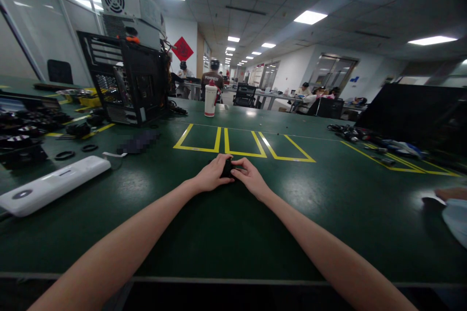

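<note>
Just in front of the yellow tape outlines, both hands meet around a small black object (226, 169) low over the green table (226, 233). My left hand (212, 175) is closed on its left side, fingers over the top and thumb below. The fingertips of my right hand (251, 177) pinch at its right side. The object is mostly covered by fingers, so its exact kind cannot be made out, nor whether it rests on the tabletop.
A white power strip (54, 184) lies at left, near black rings (64, 155). Behind stands an open computer case (127, 77) with a power supply (120, 0) on top. A white cup (210, 101) stands beyond the tape. Cables (346, 132) lie right; another person's hand (450, 194) is at the right edge.
</note>
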A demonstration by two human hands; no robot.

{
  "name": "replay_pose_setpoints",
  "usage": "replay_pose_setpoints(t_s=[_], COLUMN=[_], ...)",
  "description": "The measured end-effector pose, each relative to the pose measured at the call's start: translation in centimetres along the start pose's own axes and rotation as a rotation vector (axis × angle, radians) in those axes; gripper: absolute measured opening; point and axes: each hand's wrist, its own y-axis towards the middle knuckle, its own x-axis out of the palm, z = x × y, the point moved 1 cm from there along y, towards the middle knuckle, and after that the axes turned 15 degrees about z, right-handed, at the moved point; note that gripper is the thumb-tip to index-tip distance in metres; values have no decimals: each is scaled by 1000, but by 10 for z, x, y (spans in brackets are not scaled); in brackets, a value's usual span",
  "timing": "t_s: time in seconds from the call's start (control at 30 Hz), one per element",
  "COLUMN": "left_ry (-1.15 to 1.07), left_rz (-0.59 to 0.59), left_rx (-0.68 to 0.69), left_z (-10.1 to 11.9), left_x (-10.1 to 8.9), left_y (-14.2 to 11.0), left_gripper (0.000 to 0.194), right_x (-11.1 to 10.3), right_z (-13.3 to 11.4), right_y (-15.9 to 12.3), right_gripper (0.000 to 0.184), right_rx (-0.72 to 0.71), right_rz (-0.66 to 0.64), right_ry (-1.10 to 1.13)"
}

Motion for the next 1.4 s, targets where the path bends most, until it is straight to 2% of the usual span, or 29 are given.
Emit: replay_pose_setpoints(t_s=[0.2, 0.5, 0.7, 0.87, 1.1, 1.3, 1.4], left_ry=[-11, 3, 2, 8, 20, 13, 16], left_rz=[4, 0, -4, -3, -6, -20, -23], left_rx=[6, -7, -3, 6, 8, -3, -4], left_z=[-1, -1, -2, -1, 0, 0, -1], left_x=[-1, 0, 0, 0, -1, -1, -1], left_y=[-1, 0, -1, -1, 0, 1, 1], left_gripper=[62, 62, 61, 62, 63, 62, 62], right_x=[-1, -1, -2, -1, -1, -2, -3], right_z=[-3, 0, -4, -3, -1, -2, 0], right_y=[-1, -1, -1, -2, -1, -1, -1], right_gripper=[35, 22, 36, 35, 20, 35, 33], right_rx=[38, -5, 14, 32, 10, 16, 49], right_rz=[-14, 14, 14, 2, 30, -7, -20], right_ry=[-17, -29, -93, -46, -43, -34, -41])
